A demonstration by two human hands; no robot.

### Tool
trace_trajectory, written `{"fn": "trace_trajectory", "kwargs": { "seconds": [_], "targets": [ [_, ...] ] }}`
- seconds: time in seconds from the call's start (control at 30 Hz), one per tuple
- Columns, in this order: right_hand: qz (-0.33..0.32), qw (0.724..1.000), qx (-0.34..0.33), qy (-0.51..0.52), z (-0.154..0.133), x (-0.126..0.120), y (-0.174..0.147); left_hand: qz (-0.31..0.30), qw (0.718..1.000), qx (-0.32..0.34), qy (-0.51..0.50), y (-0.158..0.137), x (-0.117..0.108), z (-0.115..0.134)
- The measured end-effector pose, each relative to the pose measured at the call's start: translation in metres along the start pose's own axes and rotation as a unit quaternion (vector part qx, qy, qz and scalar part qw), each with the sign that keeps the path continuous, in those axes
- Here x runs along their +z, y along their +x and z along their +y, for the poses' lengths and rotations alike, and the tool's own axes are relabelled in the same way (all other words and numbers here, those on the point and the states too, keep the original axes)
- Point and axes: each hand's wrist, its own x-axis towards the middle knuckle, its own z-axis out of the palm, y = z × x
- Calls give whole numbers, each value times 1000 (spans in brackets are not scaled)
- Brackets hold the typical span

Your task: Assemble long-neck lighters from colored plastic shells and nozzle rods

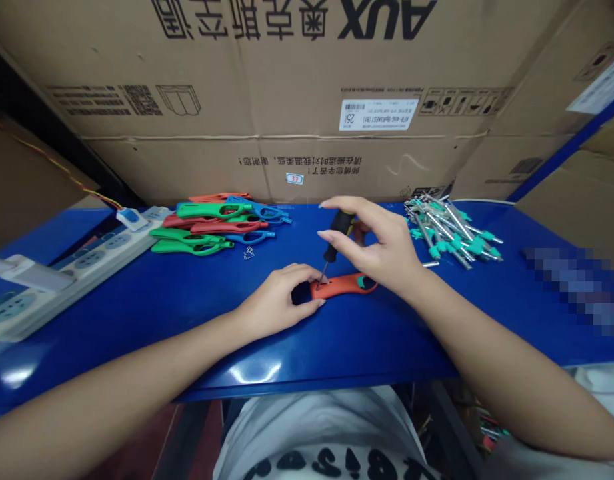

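An orange lighter casing point(339, 286) with a teal trigger lies on the blue table. My left hand point(281, 300) pinches its left end between thumb and fingers. Above it, my right hand point(381, 243) grips a black and yellow screwdriver point(341, 230), which leans slightly with its tip on the casing near the left end. Several small screws point(249, 253) lie loose to the left of my hands. Behind them is a pile of green, red and blue lighter casings point(211, 227). To the right sits a heap of metal lighter tubes with teal parts point(451, 230).
A white power strip point(101, 260) with plugs in it runs along the left side of the blue table point(237, 360). A large cardboard box point(297, 80) stands as a wall behind. A blurred patch point(581, 287) covers something at the right.
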Motion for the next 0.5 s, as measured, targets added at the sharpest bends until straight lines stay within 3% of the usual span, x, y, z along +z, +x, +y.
{"fn": "trace_trajectory", "kwargs": {
  "seconds": [0.07,0.23,0.3,0.4,0.5],
  "targets": [
    [28,998,-15,-57,-1,-1,0,1,1000,0,-1,0,0,1],
    [-103,990,36,93,-2,0,1,-2,1000,4,2,0,-1,1],
    [-78,994,25,70,0,1,1,-4,1000,4,5,0,-1,1],
    [23,997,-29,-67,4,-1,-1,-1,1000,5,9,0,-1,0],
    [9,995,-52,-90,4,-3,-1,1,1000,5,7,0,0,0]
  ]
}}
